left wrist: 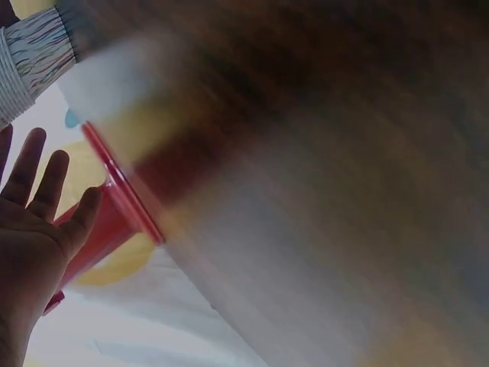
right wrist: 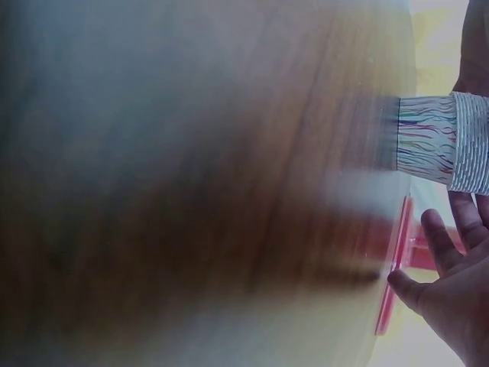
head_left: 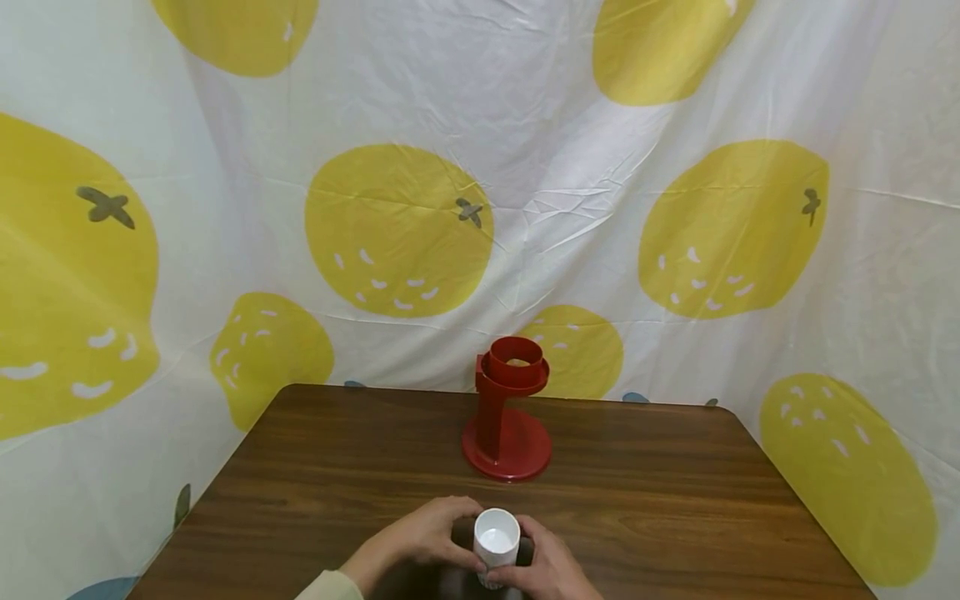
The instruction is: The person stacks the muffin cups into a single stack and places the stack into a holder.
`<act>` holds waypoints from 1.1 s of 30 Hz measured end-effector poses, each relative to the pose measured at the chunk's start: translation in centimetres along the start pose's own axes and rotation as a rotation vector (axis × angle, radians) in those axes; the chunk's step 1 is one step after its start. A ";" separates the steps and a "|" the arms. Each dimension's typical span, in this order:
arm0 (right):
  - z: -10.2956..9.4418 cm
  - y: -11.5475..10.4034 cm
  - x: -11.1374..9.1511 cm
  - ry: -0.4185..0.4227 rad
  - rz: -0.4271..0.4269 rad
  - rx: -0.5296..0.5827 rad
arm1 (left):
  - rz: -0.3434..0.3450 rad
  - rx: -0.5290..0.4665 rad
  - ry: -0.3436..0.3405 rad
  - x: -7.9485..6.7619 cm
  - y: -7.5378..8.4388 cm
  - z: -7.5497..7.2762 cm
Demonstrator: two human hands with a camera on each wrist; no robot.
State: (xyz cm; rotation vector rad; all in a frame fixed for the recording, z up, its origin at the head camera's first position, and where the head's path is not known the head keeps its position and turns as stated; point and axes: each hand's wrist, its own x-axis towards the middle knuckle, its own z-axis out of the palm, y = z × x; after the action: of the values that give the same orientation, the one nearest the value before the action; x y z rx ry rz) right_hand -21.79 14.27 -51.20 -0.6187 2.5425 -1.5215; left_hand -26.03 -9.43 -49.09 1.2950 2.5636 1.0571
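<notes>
A small white cup (head_left: pixel 496 533), seen from above into its white inside, stands upright on the table near its front. My left hand (head_left: pixel 427 533) holds the cup from the left, thumb at the near side and forefinger reaching around behind. From the right, my right hand (head_left: pixel 551 562) grips it with the thumb across the front. Both wrist views show a ribbed upper band and thin coloured wavy lines on the lower wall of the cup (right wrist: pixel 428 138). The lower fingers of each hand spread away from it. Behind the cup stands a red stand (head_left: pixel 491 417) with a round base.
The stand's top is a round open holder (head_left: pixel 517 379), with something pale visible inside it. A dark wooden table (head_left: pixel 337 467) with rounded far corners lies under everything. Behind it hangs a white cloth (head_left: pixel 547 167) printed with yellow lemons.
</notes>
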 end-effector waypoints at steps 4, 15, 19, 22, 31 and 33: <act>-0.2 0.1 -0.1 0.001 -0.008 -0.007 | 0.000 -0.006 0.004 0.1 0.0 0.2; -0.9 0.4 0.0 -0.022 -0.049 -0.022 | -0.025 -0.014 0.011 0.3 0.4 0.2; -1.0 0.3 0.1 -0.019 -0.057 -0.039 | -0.035 -0.014 0.009 0.4 0.4 0.1; -1.2 0.1 0.3 -0.010 -0.047 -0.040 | -0.036 -0.021 0.015 0.5 0.4 -0.1; -1.9 -1.3 0.8 0.058 -0.001 -0.057 | -0.040 0.013 0.046 1.3 0.4 -1.3; -2.1 -1.6 1.0 0.086 -0.004 -0.063 | -0.040 0.018 0.051 1.6 0.5 -1.6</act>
State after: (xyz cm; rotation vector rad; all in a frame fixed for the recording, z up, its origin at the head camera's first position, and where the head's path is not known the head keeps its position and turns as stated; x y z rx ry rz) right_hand -22.83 14.92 -48.68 -0.5789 2.6636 -1.5063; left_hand -27.28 -8.93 -47.19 1.2317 2.6303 1.0761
